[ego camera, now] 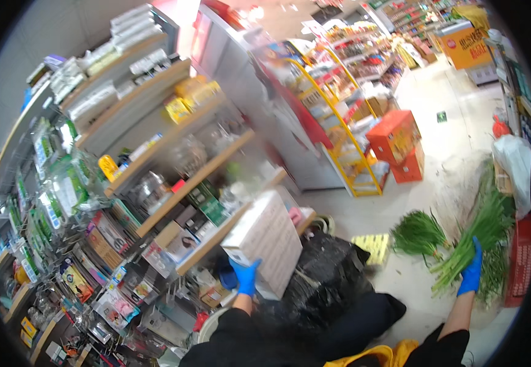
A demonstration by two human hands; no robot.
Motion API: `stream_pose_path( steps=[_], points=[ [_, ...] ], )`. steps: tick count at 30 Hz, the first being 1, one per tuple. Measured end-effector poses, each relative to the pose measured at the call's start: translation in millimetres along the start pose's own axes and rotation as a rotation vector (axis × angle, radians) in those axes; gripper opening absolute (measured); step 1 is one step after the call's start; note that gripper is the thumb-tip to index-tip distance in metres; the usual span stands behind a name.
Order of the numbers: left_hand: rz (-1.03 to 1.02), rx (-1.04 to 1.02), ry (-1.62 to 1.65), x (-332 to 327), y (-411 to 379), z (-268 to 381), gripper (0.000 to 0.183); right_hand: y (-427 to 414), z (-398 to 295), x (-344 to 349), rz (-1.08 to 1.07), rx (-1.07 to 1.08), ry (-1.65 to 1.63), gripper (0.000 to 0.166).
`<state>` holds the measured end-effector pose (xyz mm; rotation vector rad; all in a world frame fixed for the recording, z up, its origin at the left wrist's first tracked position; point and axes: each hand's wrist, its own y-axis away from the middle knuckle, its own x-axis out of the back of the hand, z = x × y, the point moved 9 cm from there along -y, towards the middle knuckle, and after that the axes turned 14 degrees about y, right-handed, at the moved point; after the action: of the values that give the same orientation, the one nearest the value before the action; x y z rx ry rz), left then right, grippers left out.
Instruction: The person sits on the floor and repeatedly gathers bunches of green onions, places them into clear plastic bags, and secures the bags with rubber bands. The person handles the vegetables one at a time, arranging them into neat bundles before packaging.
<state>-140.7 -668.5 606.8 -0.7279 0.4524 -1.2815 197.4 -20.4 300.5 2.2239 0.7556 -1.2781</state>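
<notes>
My left hand, in a blue glove, is at the lower left corner of a white cardboard box. Its fingers are spread over that corner; whether they grip it I cannot tell. The box is tilted beside the shelf, next to a black plastic bag. On the right, my right hand, also gloved in blue, is around the stalk part of a long bunch of leafy greens. Left of this bunch, a smaller bunch of thin green leaves lies on the floor. More greens lie beneath my right hand.
Shelves packed with household goods rise on the left. A red plastic crate stands at the far right beneath a white plastic bag. Ahead are a yellow stepladder and stacked orange-red cartons. A yellow floor mat lies near the black bag.
</notes>
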Motion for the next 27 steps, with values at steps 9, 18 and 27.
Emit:
stream_pose_path(
  steps=[9,18,27],
  points=[
    [0.056,0.139,0.059,53,-44,-76,0.095,-10,1,16,0.02,-0.089,0.112,0.036],
    [0.024,0.263,0.364,18,-52,-64,0.086,-4,3,31,0.088,-0.092,0.163,0.035],
    [-0.215,-0.075,0.135,-53,-195,58,0.05,-5,6,23,0.078,-0.085,0.136,0.03]
  ],
)
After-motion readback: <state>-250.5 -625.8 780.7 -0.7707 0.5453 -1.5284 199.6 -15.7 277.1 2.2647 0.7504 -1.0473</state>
